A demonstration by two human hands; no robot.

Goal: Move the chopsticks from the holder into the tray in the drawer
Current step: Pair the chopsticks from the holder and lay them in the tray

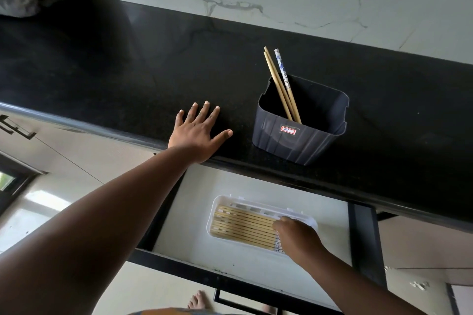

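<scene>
Left hand: the left hand [198, 133] lies flat on the black countertop [115, 71], close to its front edge. Its fingers are spread wide and hold nothing.
Right hand: the right hand [298, 238] is down in the open drawer [194, 212], over the right end of the white tray [220, 201]. Its fingers are curled down onto the ends of the chopsticks in the tray. I cannot tell if they are pinching one.
Holder: the dark grey holder [294, 140] stands on the countertop, to the right of the left hand and apart from it. It has a small red and white sticker on its front.
Chopsticks in the holder: three chopsticks [280, 84] lean in it, tips up and tilted to the left. Two are plain wood, and one has a blue and white top.
Chopsticks in the tray: a row of wooden chopsticks [245, 227] lies flat, side by side, along the tray.
Tray: it sits on the pale drawer floor, below the countertop edge.
</scene>
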